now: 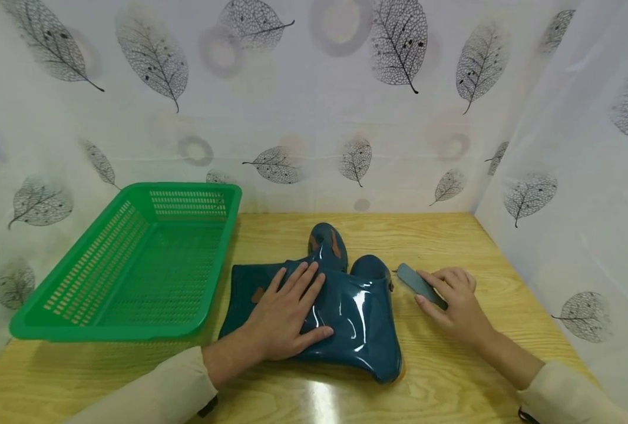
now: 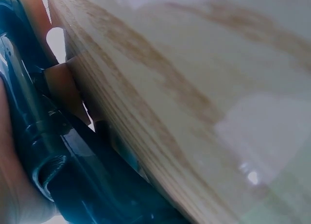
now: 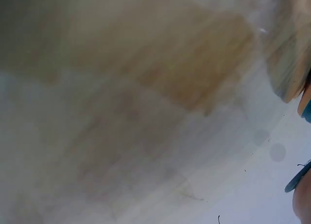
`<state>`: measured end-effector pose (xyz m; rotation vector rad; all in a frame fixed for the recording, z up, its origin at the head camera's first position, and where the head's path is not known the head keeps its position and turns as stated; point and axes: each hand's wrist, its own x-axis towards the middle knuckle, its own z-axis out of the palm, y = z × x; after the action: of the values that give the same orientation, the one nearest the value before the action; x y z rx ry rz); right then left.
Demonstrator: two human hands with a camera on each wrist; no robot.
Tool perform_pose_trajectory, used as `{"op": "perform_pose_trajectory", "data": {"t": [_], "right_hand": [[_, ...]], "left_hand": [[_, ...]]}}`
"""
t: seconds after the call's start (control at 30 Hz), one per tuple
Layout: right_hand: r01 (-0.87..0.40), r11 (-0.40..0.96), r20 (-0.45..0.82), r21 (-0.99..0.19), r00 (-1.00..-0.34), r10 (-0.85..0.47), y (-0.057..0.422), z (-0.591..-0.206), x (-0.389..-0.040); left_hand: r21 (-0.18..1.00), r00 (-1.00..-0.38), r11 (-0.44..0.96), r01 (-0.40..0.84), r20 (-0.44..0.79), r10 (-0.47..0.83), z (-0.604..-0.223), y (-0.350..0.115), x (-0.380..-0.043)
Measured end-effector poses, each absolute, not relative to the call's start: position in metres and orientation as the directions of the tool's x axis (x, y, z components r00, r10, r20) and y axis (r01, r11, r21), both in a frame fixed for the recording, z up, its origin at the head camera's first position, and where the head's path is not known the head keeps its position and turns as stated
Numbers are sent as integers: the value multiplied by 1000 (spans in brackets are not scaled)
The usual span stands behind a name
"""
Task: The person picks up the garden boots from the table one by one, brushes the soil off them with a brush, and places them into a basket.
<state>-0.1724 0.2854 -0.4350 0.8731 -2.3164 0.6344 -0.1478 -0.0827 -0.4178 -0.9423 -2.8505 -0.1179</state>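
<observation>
A pair of glossy dark teal rubber boots (image 1: 364, 330) lies on its side, one boot overlapping the other, toes pointing to the back. Brown smears mark the rear boot's toe (image 1: 323, 234) and its shaft. Across the front boot's shaft my left hand (image 1: 282, 321) rests palm down, fingers straight and thumb apart. The shiny boot surface (image 2: 97, 180) also fills the lower left of the left wrist view. Right of the boots, my right hand (image 1: 459, 306) pinches a flat grey-blue oblong piece (image 1: 413, 279) with a rounded end, angled toward the nearer toe.
At the left stands a green plastic basket (image 1: 215, 277) with slotted walls. Everything lies on a light wood-grain table (image 1: 425, 235). A white curtain (image 1: 314, 129) printed with dark leaves encloses the back and sides.
</observation>
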Motion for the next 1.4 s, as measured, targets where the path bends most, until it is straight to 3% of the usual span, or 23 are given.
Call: {"op": "perform_pose_trajectory", "data": {"t": [0.27, 0.67, 1.4], "right_hand": [[-724, 685, 641, -82, -565, -520, 290, -433, -175], [-828, 559, 667, 30, -400, -628, 293, -437, -183], [-803, 586, 673, 107, -376, -637, 295, -436, -181]], "left_hand": [[39, -791, 797, 603, 161, 590, -418, -83, -149], [31, -793, 800, 599, 162, 587, -418, -83, -149], [32, -797, 802, 596, 149, 586, -417, -81, -148]]}}
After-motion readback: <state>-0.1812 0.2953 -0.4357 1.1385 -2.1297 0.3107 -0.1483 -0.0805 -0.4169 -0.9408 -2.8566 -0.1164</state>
